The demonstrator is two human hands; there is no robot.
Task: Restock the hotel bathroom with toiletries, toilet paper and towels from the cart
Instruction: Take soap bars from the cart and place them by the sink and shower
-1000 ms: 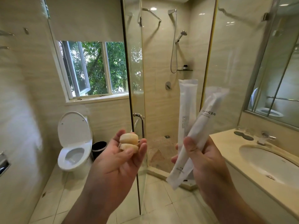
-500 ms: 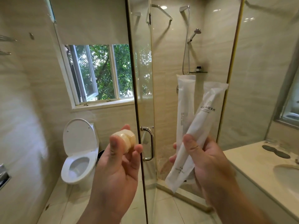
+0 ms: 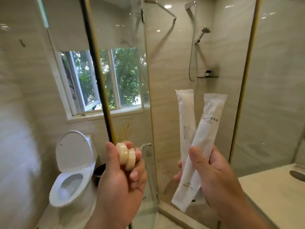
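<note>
My left hand (image 3: 122, 180) holds two small round cream soaps (image 3: 125, 156) stacked between thumb and fingers, raised in front of the glass shower door (image 3: 125, 80). My right hand (image 3: 212, 176) grips two long white wrapped toiletry packets (image 3: 196, 142), crossed and pointing upward, in front of the shower stall. Printed text shows on the right packet.
A white toilet (image 3: 72, 171) with its lid up stands at the lower left under a window (image 3: 105, 81). The door's metal handle (image 3: 146, 145) is just beyond my left hand. A hand shower (image 3: 202, 34) and small shelf (image 3: 208, 76) hang inside the stall. A beige counter (image 3: 270, 192) lies at the right.
The view has swung left and closer to the shower door, so the sink has left the frame. My left hand turned the soaps upright. The packets stay in my right hand.
</note>
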